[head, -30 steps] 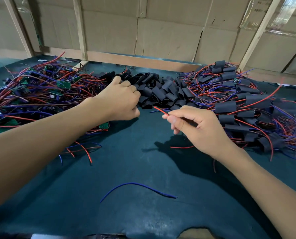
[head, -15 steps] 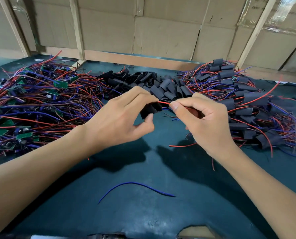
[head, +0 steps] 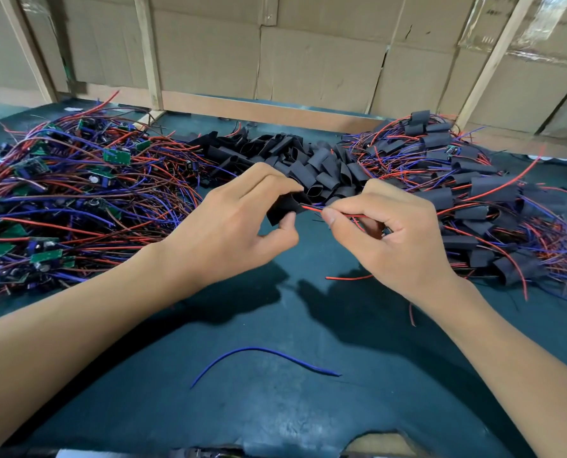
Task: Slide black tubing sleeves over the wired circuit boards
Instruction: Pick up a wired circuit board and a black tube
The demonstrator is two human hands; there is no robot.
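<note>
A black tubing sleeve (head: 283, 206) is pinched in the left hand (head: 239, 223), between the thumb below and the curled fingers (head: 269, 183) on top. Its open end is turned toward the right hand (head: 388, 236). A red wire (head: 312, 209) is pinched there between thumb and first finger, and its tip is right at the mouth of the sleeve. The circuit board on this wire seems to be tucked in the right palm (it cannot be seen clearly).

To do this step well, the sleeve should be squeezed only lightly, so its mouth is kept round and open. The wire should be held close to its tip, so it is not bent when pushed. Then the sleeve can be slid along the wire toward the board.

Bare boards (head: 117, 156) are piled at the left of the tabletop (head: 275, 408), loose sleeves (head: 322, 163) in the middle, and covered ones (head: 493, 188) at the right.
</note>
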